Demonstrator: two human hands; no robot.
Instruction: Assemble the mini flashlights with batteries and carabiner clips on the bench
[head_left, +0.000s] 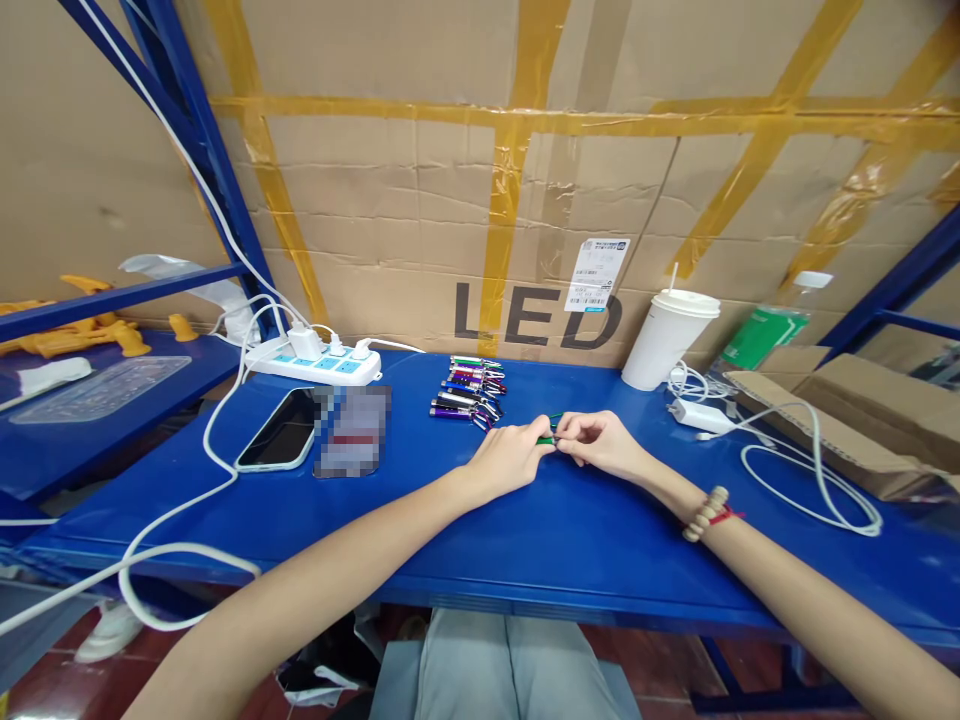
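Above the blue tabletop [480, 560], my left hand [506, 462] is closed around a small green keychain flashlight [546, 441], of which only a bit shows between the fingers. My right hand [600, 442], with a beaded bracelet [705, 515] on its wrist, pinches at the end of the same piece. The fingertips of both hands nearly meet, and they hide most of what they grip. Just beyond my left hand lies a row of several slim metallic keychain flashlights [469, 390] in purple, black, blue, red and green, their clips pointing right.
At the left are a phone [279, 430], a blurred-out flat item [352, 432], a white power strip [315, 362] and a trailing cable [217, 475]. A lidded cup [667, 340], a charger [701, 416], a bottle [776, 320] and an open carton [862, 440] stand right. Cardboard [420, 230] backs the table.
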